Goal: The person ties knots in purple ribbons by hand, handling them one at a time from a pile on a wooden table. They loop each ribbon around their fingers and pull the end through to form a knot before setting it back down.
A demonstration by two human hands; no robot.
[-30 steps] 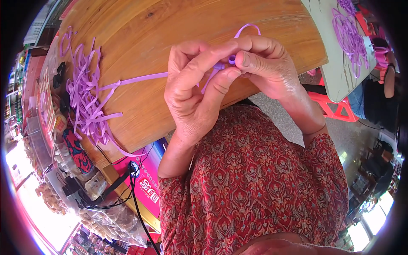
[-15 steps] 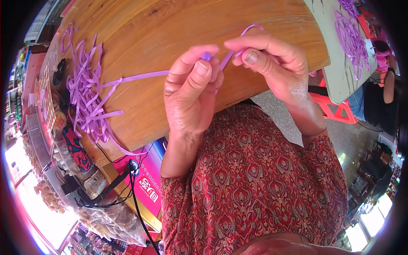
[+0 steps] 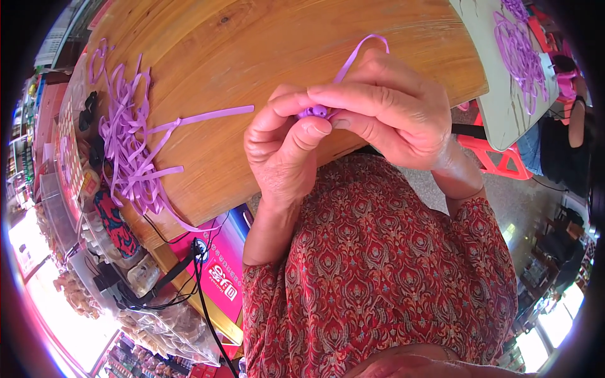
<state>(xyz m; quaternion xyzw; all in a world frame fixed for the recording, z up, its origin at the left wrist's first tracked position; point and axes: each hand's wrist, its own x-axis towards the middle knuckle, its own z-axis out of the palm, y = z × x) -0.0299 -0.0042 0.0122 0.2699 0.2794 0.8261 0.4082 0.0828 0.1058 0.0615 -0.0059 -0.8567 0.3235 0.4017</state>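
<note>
Both hands meet above the table's near edge. My left hand [image 3: 277, 148] is closed, thumb and forefinger pinching a small coiled or knotted bit of purple ribbon [image 3: 321, 111]. My right hand [image 3: 403, 116] comes in from the other side, its fingertips pressed together on the same ribbon. Behind the right fingers a loose ribbon tail [image 3: 350, 58] loops up and bends over. The fingers partly cover the coiled part, so its exact form is hard to make out. To the left lies a tangled heap of purple ribbons [image 3: 126, 142], one strip pointing toward my left hand.
Under the hands is a wooden table [image 3: 208, 75]. Black cables [image 3: 196, 264] and a pink box [image 3: 222, 277] are at its lower left. At right, a pale table [image 3: 485, 69] holds more purple ribbon [image 3: 520, 60], near a red stool [image 3: 498, 157] and another person [image 3: 564, 145].
My right hand has moved left and down onto the ribbon at my left fingertips. The ribbon strip that reached my left hand now ends short of it on the table.
</note>
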